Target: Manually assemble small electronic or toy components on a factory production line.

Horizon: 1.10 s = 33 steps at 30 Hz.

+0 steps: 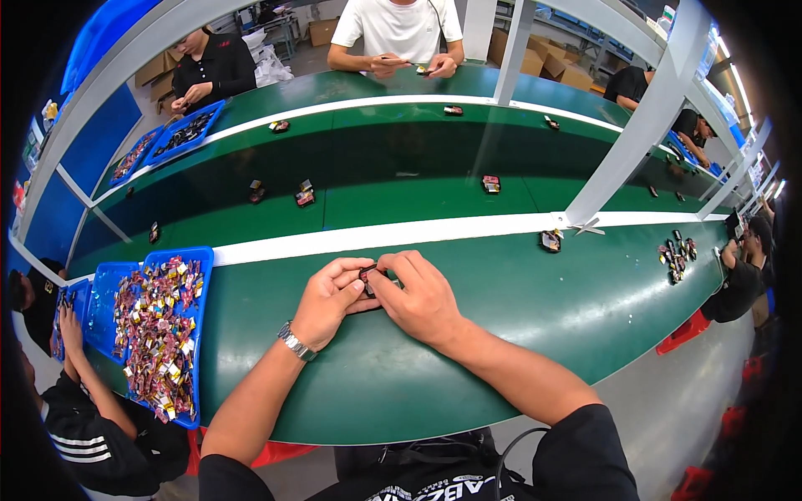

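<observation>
Above the green work surface (493,326), my left hand (332,294) pinches a small black-rimmed part (366,280) with something reddish inside it. My right hand (418,299) has its fingers closed on the same part from the other side, covering much of it. On my left wrist is a metal watch. To the left stands a blue tray (203,326) heaped with small reddish pieces (163,334) with yellow and white bits. A similar black part (550,241) lies right of my hands, by the white rail.
Beyond the white rail (317,237), several black parts lie on the green belt (401,200). A grey post (626,125) rises at right. A cluster of parts (677,257) lies far right. Several people sit around the line; one across (401,33) holds a similar part.
</observation>
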Available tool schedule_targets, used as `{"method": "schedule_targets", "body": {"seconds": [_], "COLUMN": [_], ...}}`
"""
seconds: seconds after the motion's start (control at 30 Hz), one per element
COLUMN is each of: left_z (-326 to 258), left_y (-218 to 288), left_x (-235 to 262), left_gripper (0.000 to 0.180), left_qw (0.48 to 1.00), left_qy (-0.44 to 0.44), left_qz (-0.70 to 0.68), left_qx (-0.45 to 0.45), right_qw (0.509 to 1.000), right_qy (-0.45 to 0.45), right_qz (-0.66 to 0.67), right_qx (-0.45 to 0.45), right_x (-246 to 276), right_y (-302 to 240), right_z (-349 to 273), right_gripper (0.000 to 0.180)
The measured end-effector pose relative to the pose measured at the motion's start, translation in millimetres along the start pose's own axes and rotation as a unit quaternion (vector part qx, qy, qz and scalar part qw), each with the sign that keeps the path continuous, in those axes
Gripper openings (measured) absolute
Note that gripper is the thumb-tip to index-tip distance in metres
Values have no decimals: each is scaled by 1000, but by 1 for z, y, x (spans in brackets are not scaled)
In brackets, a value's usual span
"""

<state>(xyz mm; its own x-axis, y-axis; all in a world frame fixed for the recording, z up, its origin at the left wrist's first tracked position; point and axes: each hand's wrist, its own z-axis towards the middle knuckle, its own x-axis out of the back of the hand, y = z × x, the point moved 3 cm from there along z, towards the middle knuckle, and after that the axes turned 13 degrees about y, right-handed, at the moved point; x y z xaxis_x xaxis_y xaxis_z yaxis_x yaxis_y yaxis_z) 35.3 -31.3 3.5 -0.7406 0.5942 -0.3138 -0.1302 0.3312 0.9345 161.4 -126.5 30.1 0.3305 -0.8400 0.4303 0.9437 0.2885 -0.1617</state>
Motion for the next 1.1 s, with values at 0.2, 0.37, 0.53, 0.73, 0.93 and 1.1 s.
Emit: {"method": "schedule_targets", "body": {"seconds": [0.2, 0.37, 0.53, 0.73, 0.93, 1.1], "left_z": [3, 3, -8, -119, -151, -141], "left_y": [-1, 7, 44, 124, 129, 125], "left_x": [8, 13, 13, -86, -113, -123], "left_gripper": [31, 39, 43, 19, 15, 11], "left_qw": [999, 995, 960, 757, 757, 742], "left_qy": [19, 59, 72, -168, -164, -173], "left_qz": [-26, -79, 100, 204, 162, 211], "left_qx": [-5, -29, -252, -598, -612, -612], "right_qw": [999, 983, 977, 974, 972, 980], "right_qy": [-13, -44, 49, -28, -51, -90], "right_qz": [28, 131, 82, -41, -182, -29], "right_qx": [-31, -120, -190, -223, -137, -175], "right_x": [-3, -33, -87, -115, -118, -163], "right_y": [-5, 11, 91, 142, 124, 76], "right_z": [9, 20, 43, 50, 53, 56], "right_gripper": [25, 27, 20, 25, 35, 51]}}
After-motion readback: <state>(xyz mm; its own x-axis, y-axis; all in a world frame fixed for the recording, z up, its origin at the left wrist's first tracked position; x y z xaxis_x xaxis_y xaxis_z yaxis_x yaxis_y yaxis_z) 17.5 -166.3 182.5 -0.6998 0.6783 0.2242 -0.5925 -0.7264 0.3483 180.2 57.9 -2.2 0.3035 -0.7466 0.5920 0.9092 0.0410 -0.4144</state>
